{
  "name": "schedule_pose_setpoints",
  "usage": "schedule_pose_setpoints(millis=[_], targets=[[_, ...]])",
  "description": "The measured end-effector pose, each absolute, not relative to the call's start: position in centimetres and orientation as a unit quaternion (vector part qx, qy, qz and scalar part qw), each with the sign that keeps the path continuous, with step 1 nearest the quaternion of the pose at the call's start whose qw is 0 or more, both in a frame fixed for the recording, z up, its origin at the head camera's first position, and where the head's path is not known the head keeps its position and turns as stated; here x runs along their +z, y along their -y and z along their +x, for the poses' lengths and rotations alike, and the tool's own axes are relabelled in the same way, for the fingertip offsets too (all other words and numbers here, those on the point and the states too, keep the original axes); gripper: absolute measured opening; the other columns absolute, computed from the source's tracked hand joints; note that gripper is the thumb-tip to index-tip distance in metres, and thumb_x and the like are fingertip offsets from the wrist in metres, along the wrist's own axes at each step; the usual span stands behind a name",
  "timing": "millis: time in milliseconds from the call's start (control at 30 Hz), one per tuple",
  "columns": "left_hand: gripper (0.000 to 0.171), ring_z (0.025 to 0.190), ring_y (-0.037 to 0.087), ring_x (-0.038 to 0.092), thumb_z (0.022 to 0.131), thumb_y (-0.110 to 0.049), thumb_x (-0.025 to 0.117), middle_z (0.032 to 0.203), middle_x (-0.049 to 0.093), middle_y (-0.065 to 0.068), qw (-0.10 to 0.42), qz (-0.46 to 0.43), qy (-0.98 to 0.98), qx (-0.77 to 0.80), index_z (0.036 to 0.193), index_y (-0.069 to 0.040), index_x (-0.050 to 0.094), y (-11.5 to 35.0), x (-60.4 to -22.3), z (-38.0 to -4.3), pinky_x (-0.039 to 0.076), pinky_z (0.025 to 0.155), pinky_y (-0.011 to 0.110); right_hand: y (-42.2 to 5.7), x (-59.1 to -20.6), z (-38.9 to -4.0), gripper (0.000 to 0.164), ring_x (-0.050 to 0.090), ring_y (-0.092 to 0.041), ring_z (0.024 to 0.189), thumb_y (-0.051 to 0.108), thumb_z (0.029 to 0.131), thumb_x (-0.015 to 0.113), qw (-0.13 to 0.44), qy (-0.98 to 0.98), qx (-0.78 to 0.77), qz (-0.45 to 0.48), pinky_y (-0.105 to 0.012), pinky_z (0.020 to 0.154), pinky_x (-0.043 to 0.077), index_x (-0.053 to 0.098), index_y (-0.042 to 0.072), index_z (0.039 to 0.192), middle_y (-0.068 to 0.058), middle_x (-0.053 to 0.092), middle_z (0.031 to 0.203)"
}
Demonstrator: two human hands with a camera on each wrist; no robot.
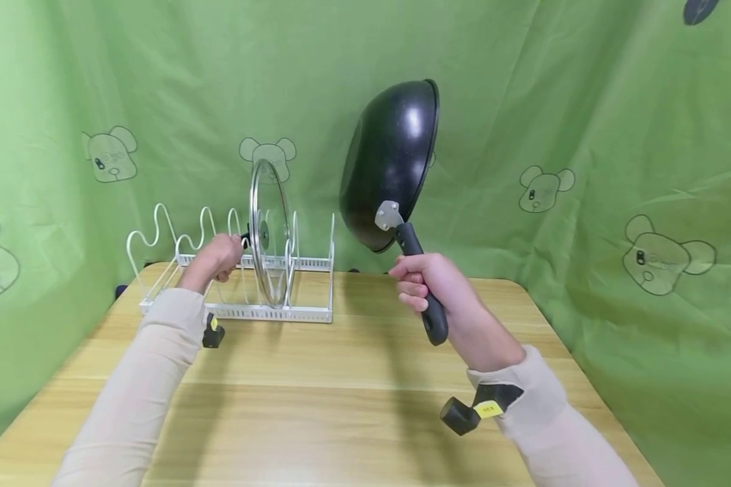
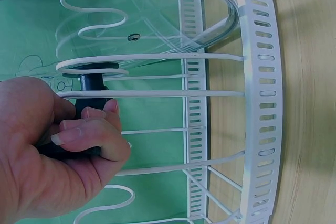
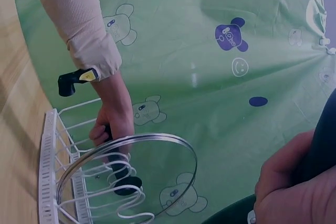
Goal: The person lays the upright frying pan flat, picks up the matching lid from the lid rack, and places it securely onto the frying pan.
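Observation:
My left hand point(image 1: 218, 257) grips the black handle point(image 2: 92, 83) of a round glass pot lid point(image 1: 254, 226) with a metal rim. The lid stands on edge between the wire loops of a white rack point(image 1: 237, 312), toward its right part. In the right wrist view, that handle passes among the loops, with the lid rim in front. My right hand point(image 1: 429, 281) holds a black wok point(image 1: 392, 142) by its long handle point(image 1: 409, 240). Raised above the table, the wok is tilted on its side, its dark outer surface toward me and its inside hidden.
Under the rack lies a wooden table point(image 1: 317, 406), whose surface extends in front and to the right. Green cloth point(image 1: 487, 81) with mouse-like faces hangs behind and at both sides. A small black wrist camera point(image 1: 459, 414) sticks out from the right sleeve, another point(image 1: 212, 333) from the left.

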State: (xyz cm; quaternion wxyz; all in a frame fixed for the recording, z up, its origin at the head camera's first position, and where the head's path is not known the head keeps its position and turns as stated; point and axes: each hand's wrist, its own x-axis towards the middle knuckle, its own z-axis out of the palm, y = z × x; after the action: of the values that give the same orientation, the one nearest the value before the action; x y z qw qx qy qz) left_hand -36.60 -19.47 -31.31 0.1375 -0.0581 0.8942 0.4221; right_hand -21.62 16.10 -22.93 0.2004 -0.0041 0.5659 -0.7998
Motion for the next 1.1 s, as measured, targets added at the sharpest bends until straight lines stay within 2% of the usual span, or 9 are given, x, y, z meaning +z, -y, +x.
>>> schedule_pose_setpoints(millis=[133, 233, 400, 600, 733, 833, 933, 1000, 1100], targets=[[0.051, 0.05, 0.01, 0.04, 0.111, -0.034, 0.009, 0.06, 0.039, -0.004, 0.137, -0.061, -0.893, 0.424, 0.09, -0.005, 0.045, 19.6, -31.4, -36.5, 0.039, 0.051, 0.024, -16.8, -23.4, -21.8, 0.057, 0.032, -0.002, 0.039, -0.007, 0.092, 0.039, 0.198, -0.573, -0.795, 0.003, -0.012, 0.037, 0.029, 0.014, 0.006, 0.142, 0.008, 0.031, 0.054], [0.051, 0.05, 0.01, 0.04, 0.111, -0.035, 0.009, 0.06, 0.039, -0.004, 0.137, -0.061, -0.894, 0.423, 0.092, -0.004, 0.045, 19.6, -31.3, -36.4, 0.039, 0.051, 0.024, -17.4, -23.6, -21.9, 0.058, 0.032, -0.002, 0.04, -0.007, 0.092, 0.039, 0.193, -0.583, -0.79, 0.009, -0.012, 0.037, 0.03, 0.012, 0.006, 0.141, 0.008, 0.032, 0.054], [0.052, 0.05, 0.009, 0.039, 0.11, -0.036, 0.008, 0.06, 0.038, -0.005, 0.135, -0.061, -0.893, 0.425, 0.095, -0.004, 0.046, 19.6, -31.3, -36.5, 0.038, 0.05, 0.024, -18.5, -23.8, -22.2, 0.039, 0.032, -0.002, 0.039, -0.008, 0.092, 0.041, 0.177, -0.606, -0.776, 0.016, -0.013, 0.037, 0.03, 0.023, 0.002, 0.126, 0.008, 0.032, 0.055], [0.051, 0.05, 0.009, 0.039, 0.11, -0.036, 0.008, 0.06, 0.038, -0.005, 0.132, -0.062, -0.894, 0.425, 0.092, -0.005, 0.045, 19.7, -31.3, -36.5, 0.039, 0.05, 0.024, -19.7, -24.2, -22.3, 0.024, 0.034, -0.002, 0.039, -0.008, 0.093, 0.044, 0.167, -0.642, -0.748, 0.015, -0.014, 0.037, 0.031, 0.029, 0.006, 0.106, 0.009, 0.033, 0.055], [0.052, 0.05, 0.01, 0.04, 0.111, -0.035, 0.009, 0.06, 0.039, -0.004, 0.13, -0.06, -0.894, 0.424, 0.092, -0.005, 0.046, 19.7, -31.3, -36.6, 0.04, 0.051, 0.024, -20.4, -24.8, -22.3, 0.027, 0.035, -0.002, 0.04, -0.005, 0.093, 0.047, 0.153, -0.682, -0.715, 0.018, -0.014, 0.039, 0.032, 0.031, 0.002, 0.114, 0.01, 0.034, 0.054], [0.052, 0.05, 0.01, 0.04, 0.111, -0.035, 0.009, 0.06, 0.039, -0.004, 0.131, -0.063, -0.894, 0.424, 0.094, -0.004, 0.047, 19.7, -31.3, -36.6, 0.039, 0.051, 0.024, -20.9, -25.2, -22.2, 0.046, 0.035, -0.002, 0.041, -0.003, 0.092, 0.049, 0.145, -0.709, -0.69, 0.017, -0.015, 0.04, 0.032, 0.024, -0.004, 0.131, 0.011, 0.035, 0.056], [0.052, 0.05, 0.01, 0.04, 0.111, -0.036, 0.009, 0.06, 0.039, -0.005, 0.133, -0.065, -0.894, 0.422, 0.094, -0.004, 0.047, 19.7, -31.3, -36.7, 0.039, 0.051, 0.024, -21.5, -25.6, -22.2, 0.059, 0.035, -0.002, 0.042, -0.001, 0.091, 0.05, 0.14, -0.728, -0.671, 0.021, -0.015, 0.041, 0.033, 0.017, -0.006, 0.14, 0.011, 0.036, 0.057], [0.052, 0.05, 0.009, 0.039, 0.111, -0.036, 0.009, 0.06, 0.038, -0.005, 0.134, -0.064, -0.895, 0.421, 0.092, -0.005, 0.046, 19.7, -31.3, -36.6, 0.039, 0.05, 0.024, -21.8, -25.9, -22.1, 0.052, 0.036, -0.003, 0.042, -0.001, 0.091, 0.051, 0.135, -0.738, -0.661, 0.025, -0.016, 0.041, 0.033, 0.022, -0.005, 0.135, 0.01, 0.036, 0.057], [0.053, 0.05, 0.01, 0.039, 0.11, -0.037, 0.008, 0.059, 0.038, -0.005, 0.132, -0.064, -0.896, 0.42, 0.092, -0.005, 0.046, 19.6, -31.3, -36.6, 0.039, 0.05, 0.024, -22.3, -26.3, -22.1, 0.033, 0.037, -0.004, 0.043, 0.001, 0.091, 0.052, 0.127, -0.754, -0.644, 0.03, -0.017, 0.042, 0.034, 0.034, 0.0, 0.119, 0.01, 0.038, 0.057]])
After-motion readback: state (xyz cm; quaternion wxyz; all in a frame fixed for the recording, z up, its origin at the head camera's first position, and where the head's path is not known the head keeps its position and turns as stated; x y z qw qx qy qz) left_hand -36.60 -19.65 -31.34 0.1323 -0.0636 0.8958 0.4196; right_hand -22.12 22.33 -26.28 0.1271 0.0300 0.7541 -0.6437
